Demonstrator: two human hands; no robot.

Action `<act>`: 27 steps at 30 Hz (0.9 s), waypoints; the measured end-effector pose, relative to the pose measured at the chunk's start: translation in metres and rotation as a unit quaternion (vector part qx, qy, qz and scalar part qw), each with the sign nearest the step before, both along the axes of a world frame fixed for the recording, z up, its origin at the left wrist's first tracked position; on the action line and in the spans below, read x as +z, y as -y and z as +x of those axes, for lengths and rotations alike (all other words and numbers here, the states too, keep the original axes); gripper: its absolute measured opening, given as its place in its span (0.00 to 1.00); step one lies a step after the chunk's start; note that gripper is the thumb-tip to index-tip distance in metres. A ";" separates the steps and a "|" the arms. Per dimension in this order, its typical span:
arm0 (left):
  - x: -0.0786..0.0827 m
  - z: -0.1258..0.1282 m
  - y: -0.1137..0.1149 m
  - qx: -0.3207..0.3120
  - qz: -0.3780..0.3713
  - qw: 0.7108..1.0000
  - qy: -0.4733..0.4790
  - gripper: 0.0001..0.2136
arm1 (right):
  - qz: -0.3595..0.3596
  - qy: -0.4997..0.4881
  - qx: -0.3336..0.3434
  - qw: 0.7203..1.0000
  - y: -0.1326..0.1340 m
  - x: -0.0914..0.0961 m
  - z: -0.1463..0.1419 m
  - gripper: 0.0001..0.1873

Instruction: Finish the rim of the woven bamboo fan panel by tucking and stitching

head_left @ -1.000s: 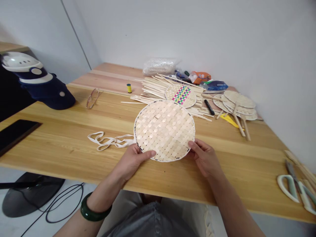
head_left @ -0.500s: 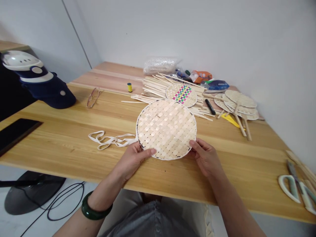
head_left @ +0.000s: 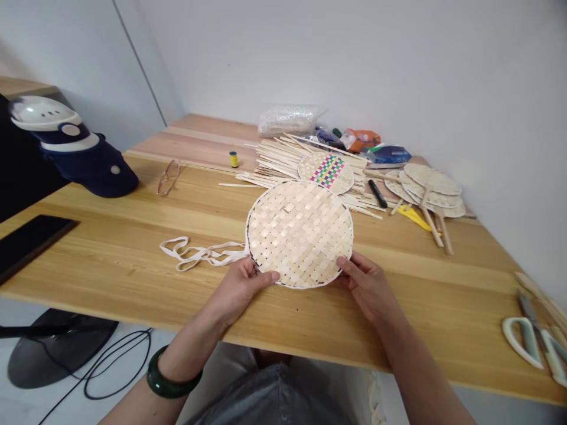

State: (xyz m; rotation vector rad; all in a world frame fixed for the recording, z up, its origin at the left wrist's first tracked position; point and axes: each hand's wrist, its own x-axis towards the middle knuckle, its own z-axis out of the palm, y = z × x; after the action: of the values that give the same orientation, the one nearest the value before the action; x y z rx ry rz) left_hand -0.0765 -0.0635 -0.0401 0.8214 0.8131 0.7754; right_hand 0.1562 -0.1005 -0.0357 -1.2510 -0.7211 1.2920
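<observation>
A round woven bamboo disc lies flat on the wooden table in front of me. My left hand grips its near left rim, thumb on top. My right hand pinches its near right rim. A white cloth strip trails left from the disc's edge. A green bangle sits on my left wrist.
Behind the disc lie a pile of bamboo strips, a smaller disc with coloured squares, a black marker, finished fans and a yellow thread spool. Glasses, a helmet and a phone are at left, scissors at right.
The disc has turned slightly in my hands; both hands keep their hold on its near rim. The view has shifted a little.
</observation>
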 end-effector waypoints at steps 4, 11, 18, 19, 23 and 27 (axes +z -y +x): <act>-0.003 -0.001 0.001 -0.006 0.006 1.000 0.013 0.15 | 0.004 0.002 0.000 1.000 0.000 -0.002 0.001 0.16; -0.005 -0.001 0.001 -0.006 0.009 1.000 0.020 0.16 | 0.006 0.001 0.010 1.000 0.001 -0.001 0.000 0.16; -0.003 0.001 -0.001 0.000 0.000 1.000 0.013 0.16 | 0.001 -0.008 0.006 1.000 0.001 0.001 -0.001 0.16; -0.003 0.001 -0.001 -0.001 -0.002 1.000 0.013 0.16 | 0.000 -0.009 0.005 1.000 0.002 0.001 0.000 0.16; -0.004 0.000 0.000 -0.009 0.001 1.000 0.015 0.16 | 0.000 -0.008 0.006 1.000 0.002 0.001 0.000 0.16; -0.006 -0.001 -0.001 -0.010 0.014 1.000 0.020 0.15 | -0.001 -0.007 0.004 1.000 0.001 0.001 0.000 0.16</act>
State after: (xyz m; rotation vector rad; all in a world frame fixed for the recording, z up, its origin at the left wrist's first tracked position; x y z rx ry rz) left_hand -0.0774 -0.0630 -0.0458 0.8357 0.7598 0.7850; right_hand 0.1561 -0.1016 -0.0351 -1.2415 -0.7162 1.3078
